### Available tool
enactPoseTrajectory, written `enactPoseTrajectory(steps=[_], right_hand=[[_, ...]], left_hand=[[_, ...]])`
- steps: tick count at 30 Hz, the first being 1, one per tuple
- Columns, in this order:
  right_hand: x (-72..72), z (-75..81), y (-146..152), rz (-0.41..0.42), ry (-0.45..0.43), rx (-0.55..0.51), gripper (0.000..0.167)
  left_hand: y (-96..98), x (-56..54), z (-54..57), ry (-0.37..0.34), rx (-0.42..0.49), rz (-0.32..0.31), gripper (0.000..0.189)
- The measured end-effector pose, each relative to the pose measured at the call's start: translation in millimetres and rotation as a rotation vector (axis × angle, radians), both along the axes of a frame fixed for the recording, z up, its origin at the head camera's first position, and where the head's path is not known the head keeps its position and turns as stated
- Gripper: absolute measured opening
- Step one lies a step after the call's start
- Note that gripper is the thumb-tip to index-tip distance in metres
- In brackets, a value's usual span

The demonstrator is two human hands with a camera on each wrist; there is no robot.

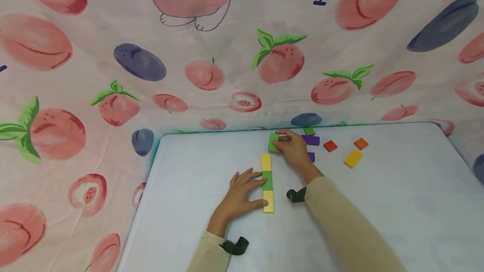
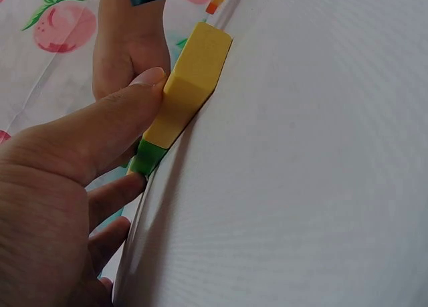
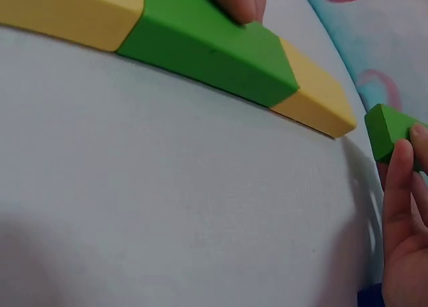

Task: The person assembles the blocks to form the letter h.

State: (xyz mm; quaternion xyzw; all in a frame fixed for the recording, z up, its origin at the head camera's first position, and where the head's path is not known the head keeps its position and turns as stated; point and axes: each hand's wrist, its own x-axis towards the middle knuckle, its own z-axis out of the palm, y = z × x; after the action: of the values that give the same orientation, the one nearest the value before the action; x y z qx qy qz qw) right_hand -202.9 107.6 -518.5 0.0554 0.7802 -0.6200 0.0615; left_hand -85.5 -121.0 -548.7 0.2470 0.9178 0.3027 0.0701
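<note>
Three blocks stand end to end in a straight row on the white table: a far yellow block (image 1: 266,161), a middle green block (image 1: 268,183) and a near yellow block (image 1: 268,207). My left hand (image 1: 239,195) lies along the row's left side with its fingers spread. Its thumb touches the near yellow block (image 2: 189,86), and a finger rests on the green one (image 3: 207,46). Just beyond the far end, my right hand (image 1: 295,149) pinches another green block (image 1: 273,142) between thumb and fingers. In the right wrist view this held green block (image 3: 380,134) appears lifted off the table.
Right of my right hand lie two purple blocks (image 1: 311,140), partly covered by it, and a small green block (image 1: 309,131). Farther right are a red block (image 1: 330,145), an orange block (image 1: 361,143) and a yellow block (image 1: 353,159). A fruit-print cloth (image 1: 227,45) hangs behind the table.
</note>
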Motion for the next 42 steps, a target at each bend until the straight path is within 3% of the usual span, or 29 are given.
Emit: enactPoseTrajectory(steps=[6, 11, 26, 28, 35, 42], right_hand=[[-3.9, 2.2, -9.6, -0.023, 0.007, 0.137, 0.038], [-5.9, 2.4, -13.2, 0.015, 0.015, 0.28, 0.037], [-10.1, -5.0, -13.2, 0.096, 0.036, 0.502, 0.04], [-11.0, -5.6, -10.6, 0.129, 0.029, 0.515, 0.043], [-14.5, -2.0, 1.7, 0.259, -0.054, 0.396, 0.047], [-12.6, -2.7, 1.8, 0.325, 0.043, 0.542, 0.047]], left_hand=[[0.3, 0.2, 0.7, 0.021, -0.008, -0.005, 0.066], [0.8, 0.8, 1.8, 0.011, -0.015, 0.001, 0.066], [0.0, 0.9, 3.2, 0.026, -0.022, -0.005, 0.065], [0.0, 0.5, 3.4, 0.026, -0.02, -0.009, 0.065], [-0.2, -0.1, 2.6, 0.031, -0.01, -0.008, 0.065], [-0.2, 0.1, 0.9, 0.03, -0.008, -0.012, 0.065]])
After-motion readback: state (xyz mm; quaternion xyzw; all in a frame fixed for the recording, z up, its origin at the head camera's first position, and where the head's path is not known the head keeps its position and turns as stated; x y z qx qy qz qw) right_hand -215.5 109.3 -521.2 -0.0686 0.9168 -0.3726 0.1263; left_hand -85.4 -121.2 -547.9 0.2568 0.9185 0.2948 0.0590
